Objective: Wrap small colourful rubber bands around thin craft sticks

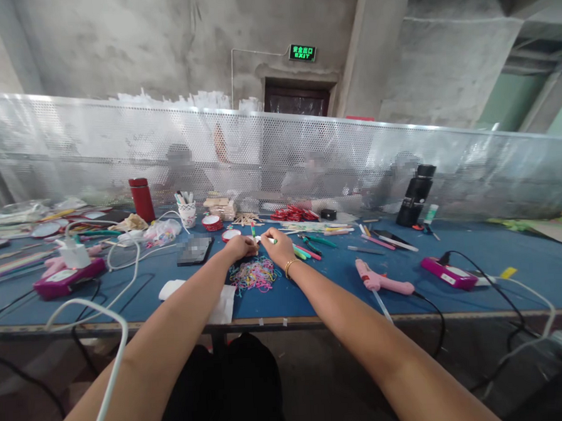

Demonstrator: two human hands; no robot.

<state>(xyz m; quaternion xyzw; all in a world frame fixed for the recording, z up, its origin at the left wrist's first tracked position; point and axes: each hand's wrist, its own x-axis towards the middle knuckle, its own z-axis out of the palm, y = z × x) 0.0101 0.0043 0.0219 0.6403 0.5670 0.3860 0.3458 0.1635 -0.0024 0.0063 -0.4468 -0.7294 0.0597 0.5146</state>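
Note:
My left hand (241, 246) is closed around a thin upright stick (252, 229), green along part of its length. Close beside it, my right hand (277, 247) pinches a white marker pen with a green end (272, 240). The pen's other end points at the stick; whether they touch I cannot tell. Just in front of both hands lies a tangled heap of coloured elastic bands (255, 274). Several bright markers (304, 252) rest to the right of my right hand, near green-handled pliers (321, 240).
A pink glue gun (382, 279) lies at the right, by a purple power strip (449, 273). On the left are a phone (194, 251), a white cable (123, 344) and another purple strip (69, 281). A red flask (141, 200) and a black bottle (416, 197) stand near the perforated screen (325, 145).

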